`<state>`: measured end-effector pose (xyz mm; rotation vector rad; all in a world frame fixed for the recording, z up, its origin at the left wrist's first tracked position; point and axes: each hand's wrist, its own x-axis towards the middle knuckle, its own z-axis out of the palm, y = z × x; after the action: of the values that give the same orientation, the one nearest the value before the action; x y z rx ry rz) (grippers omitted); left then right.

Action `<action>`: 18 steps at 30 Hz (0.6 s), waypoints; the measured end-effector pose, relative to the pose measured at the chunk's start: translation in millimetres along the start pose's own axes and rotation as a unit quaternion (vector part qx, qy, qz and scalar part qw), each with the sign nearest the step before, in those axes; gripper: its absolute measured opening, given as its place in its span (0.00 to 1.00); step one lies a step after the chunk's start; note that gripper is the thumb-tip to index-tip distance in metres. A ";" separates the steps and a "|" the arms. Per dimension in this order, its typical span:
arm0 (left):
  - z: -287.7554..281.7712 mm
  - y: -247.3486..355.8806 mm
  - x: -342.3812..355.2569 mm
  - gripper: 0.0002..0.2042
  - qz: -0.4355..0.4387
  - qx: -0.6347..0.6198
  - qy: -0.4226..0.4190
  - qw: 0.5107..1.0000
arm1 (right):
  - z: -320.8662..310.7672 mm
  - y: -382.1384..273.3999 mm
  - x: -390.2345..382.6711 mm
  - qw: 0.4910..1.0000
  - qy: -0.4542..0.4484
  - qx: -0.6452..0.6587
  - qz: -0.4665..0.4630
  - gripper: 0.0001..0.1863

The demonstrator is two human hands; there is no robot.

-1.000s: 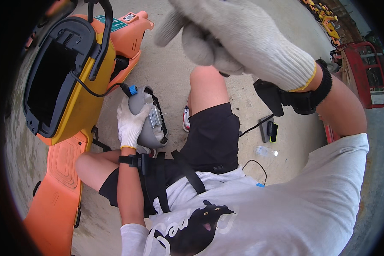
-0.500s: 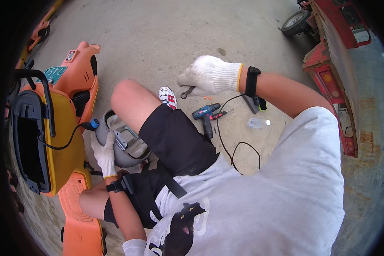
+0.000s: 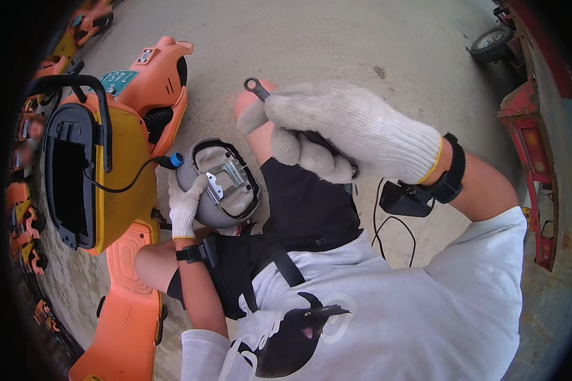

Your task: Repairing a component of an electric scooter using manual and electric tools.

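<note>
My right hand (image 3: 356, 127), in a white knitted glove, is raised above my knee. Its fingers are closed round a dark wrench (image 3: 257, 89), whose ring end sticks out past the thumb and forefinger; most of the shaft is hidden in the fist. Low on the left, my gloved left hand (image 3: 186, 206) grips the side of a grey scooter seat (image 3: 213, 217), underside up beside my thigh. Its thumb lies by a silver metal bracket (image 3: 215, 189) on the pale underside. The two hands are well apart, and the wrench does not touch the seat.
An orange scooter (image 3: 162, 76) with an open yellow compartment (image 3: 124, 209) stands at the left; a black cable with a blue connector (image 3: 175, 160) reaches toward the seat. Black cable (image 3: 397, 219) loops on the concrete floor. A rusty red vehicle (image 3: 531, 146) stands at the right.
My right hand has come up and closer with the wrench, whose ring end now points upward. It now hides the drill on the floor. The left hand keeps hold of the seat.
</note>
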<state>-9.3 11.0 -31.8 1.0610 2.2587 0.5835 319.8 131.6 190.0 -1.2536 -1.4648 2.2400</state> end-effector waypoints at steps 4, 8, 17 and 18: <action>0.5 -31.6 6.3 0.51 -0.015 -0.029 0.005 0.999 | 75.6 20.7 82.4 0.952 -0.080 0.293 0.018 0.19; -6.1 -45.9 5.9 0.50 -0.009 -0.046 0.002 0.999 | 125.9 65.4 169.0 0.915 -0.045 0.398 0.053 0.17; -13.2 -25.4 -4.8 0.49 0.004 -0.056 0.035 0.998 | 132.7 210.5 236.6 0.964 0.024 0.213 0.159 0.19; -14.2 -30.0 -5.9 0.49 -0.001 -0.053 0.033 0.998 | 135.4 212.3 234.3 0.952 -0.025 0.249 0.174 0.16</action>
<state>-31.8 -13.4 -37.3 1.0009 2.2566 0.7390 133.2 66.7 -91.5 -1.3568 -0.6423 2.6446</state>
